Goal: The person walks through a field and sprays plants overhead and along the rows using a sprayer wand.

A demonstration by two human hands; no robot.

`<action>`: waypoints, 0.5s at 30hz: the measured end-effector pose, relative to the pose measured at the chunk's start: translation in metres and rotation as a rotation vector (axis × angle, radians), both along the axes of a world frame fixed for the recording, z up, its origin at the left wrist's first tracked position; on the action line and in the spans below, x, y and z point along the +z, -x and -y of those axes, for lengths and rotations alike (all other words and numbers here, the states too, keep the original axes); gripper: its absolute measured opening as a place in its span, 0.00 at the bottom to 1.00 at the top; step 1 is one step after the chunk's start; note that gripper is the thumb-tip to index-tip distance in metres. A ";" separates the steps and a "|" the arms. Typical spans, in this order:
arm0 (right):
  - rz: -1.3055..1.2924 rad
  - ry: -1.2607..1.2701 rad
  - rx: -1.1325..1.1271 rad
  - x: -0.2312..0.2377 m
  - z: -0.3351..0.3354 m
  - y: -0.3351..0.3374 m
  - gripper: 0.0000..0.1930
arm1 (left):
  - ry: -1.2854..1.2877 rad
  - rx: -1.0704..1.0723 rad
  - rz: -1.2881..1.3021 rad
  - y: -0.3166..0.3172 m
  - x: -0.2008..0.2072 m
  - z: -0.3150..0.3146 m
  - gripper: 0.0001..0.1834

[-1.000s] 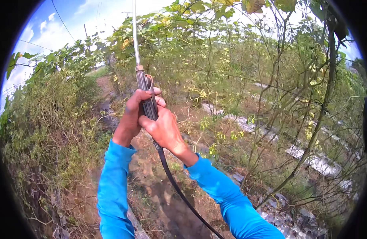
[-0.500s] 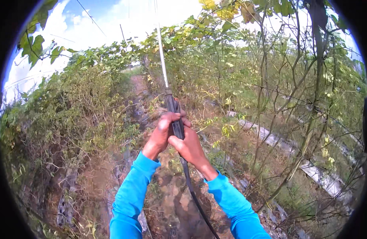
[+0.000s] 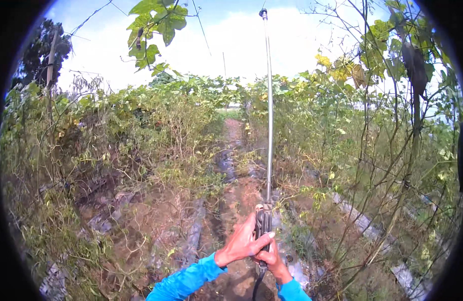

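Observation:
A spray lance (image 3: 269, 110) stands nearly upright in front of me, its long silver tube reaching up against the sky. At its top is a small dark nozzle (image 3: 263, 13). My left hand (image 3: 241, 242) wraps the ribbed black handle (image 3: 264, 223) from the left, thumb across it. Lower down and from the right, my right hand (image 3: 274, 260) grips the same handle, its fingers partly hidden. Out of the handle's bottom end runs a black hose (image 3: 258, 287), leaving the picture at the lower edge. Both sleeves are bright blue.
A narrow dirt path (image 3: 234, 188) runs ahead between rows of dry, tangled plants (image 3: 161, 130). Thin bare stems (image 3: 392, 210) and a strip of pale plastic sheeting (image 3: 359, 218) are at right. Leafy vines (image 3: 153, 30) hang overhead near wires.
The view has risen and turned left, showing more sky. Hands and lance now sit lower and further right in the picture; the lance looks more upright. Both hands still grip its handle.

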State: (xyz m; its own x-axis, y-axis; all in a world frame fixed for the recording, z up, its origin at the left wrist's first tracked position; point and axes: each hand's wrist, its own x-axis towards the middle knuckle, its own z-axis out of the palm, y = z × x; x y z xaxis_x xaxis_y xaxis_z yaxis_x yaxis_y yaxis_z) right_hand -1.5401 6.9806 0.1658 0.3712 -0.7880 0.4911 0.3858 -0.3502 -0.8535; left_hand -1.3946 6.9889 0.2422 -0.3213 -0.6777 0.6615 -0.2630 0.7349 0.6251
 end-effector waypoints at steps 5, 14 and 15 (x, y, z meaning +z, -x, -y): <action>-0.155 -0.023 0.093 -0.108 -0.056 0.018 0.14 | -0.123 -0.010 -0.147 0.004 -0.037 -0.098 0.35; -0.250 -0.269 0.128 -0.121 -0.246 0.008 0.18 | 0.010 0.294 -0.128 -0.014 -0.134 -0.273 0.25; -0.253 -0.276 0.140 -0.116 -0.264 0.004 0.19 | 0.007 0.300 -0.131 -0.015 -0.130 -0.292 0.25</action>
